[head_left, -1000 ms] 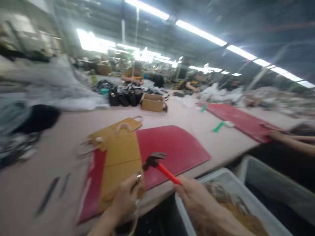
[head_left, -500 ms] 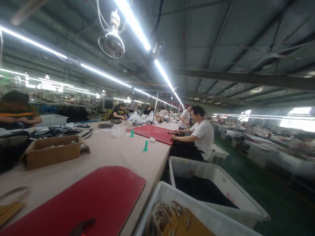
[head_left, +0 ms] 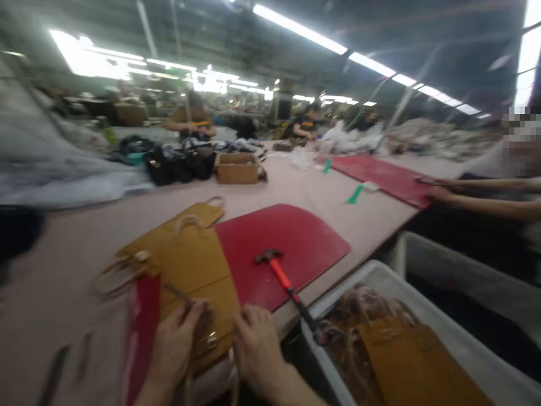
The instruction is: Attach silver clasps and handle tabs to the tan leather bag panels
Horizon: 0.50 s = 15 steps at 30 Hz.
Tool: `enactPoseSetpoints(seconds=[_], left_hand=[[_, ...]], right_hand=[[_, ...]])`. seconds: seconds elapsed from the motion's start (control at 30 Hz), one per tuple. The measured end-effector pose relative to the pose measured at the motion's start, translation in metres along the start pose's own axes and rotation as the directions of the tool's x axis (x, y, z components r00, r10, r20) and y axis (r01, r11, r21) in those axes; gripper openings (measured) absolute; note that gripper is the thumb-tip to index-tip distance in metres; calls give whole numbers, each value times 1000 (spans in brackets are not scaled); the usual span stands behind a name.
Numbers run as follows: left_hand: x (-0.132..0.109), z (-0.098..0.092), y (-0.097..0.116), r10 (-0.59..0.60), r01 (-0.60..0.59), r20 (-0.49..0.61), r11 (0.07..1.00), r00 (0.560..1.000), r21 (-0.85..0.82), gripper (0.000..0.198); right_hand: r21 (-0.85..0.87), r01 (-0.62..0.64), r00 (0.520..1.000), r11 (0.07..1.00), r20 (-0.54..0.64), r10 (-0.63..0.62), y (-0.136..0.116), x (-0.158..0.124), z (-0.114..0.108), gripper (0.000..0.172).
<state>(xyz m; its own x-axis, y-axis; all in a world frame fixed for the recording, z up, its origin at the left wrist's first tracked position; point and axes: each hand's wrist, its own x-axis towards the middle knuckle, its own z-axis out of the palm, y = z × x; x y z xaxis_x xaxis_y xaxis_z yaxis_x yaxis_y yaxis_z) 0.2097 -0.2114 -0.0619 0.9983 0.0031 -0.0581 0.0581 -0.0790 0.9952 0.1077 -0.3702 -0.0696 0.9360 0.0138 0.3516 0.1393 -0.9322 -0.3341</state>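
Observation:
A mustard-coloured bag (head_left: pixel 198 259) with rope-like handles and a metal clasp lies in front of me, partly over a red mat (head_left: pixel 279 242). My left hand (head_left: pixel 180 332) rests over it, fingers closed on a thin dark strip (head_left: pixel 177 293) too blurred to name exactly. At the bag's right edge, my right hand (head_left: pixel 257 338) has its fingers bent and closed on the bag's side. To the right of it lies a claw hammer (head_left: pixel 281 276) with a red and black handle, its head on the mat and its handle end over the bin's rim.
A white bin (head_left: pixel 376 270) with more mustard bags stands at the table's right edge. Black bags (head_left: pixel 181 163) and a cardboard box (head_left: pixel 237 171) sit farther back. A co-worker's arms (head_left: pixel 486 197) reach over another red mat (head_left: pixel 380 175).
My view has swung down and to the left. Both hands have come into view at the mustard bag, and the whole hammer now shows.

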Motion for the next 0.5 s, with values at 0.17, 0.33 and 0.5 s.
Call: enactPoseSetpoints(seconds=[0.17,0.33,0.5], left_hand=[[-1,-98,-4,-101,90,-239,994,966,-56,45],[9,-194,-15,-116,322,-480,870,870,374,34],[-10,-252,-15,-116,510,-514,422,850,749,40]], right_hand=[[113,21,998,993,63,-28,4,0,28,34],[5,88,995,996,38,-88,14,1,24,33],[19,79,995,997,58,-80,9,1,30,34]])
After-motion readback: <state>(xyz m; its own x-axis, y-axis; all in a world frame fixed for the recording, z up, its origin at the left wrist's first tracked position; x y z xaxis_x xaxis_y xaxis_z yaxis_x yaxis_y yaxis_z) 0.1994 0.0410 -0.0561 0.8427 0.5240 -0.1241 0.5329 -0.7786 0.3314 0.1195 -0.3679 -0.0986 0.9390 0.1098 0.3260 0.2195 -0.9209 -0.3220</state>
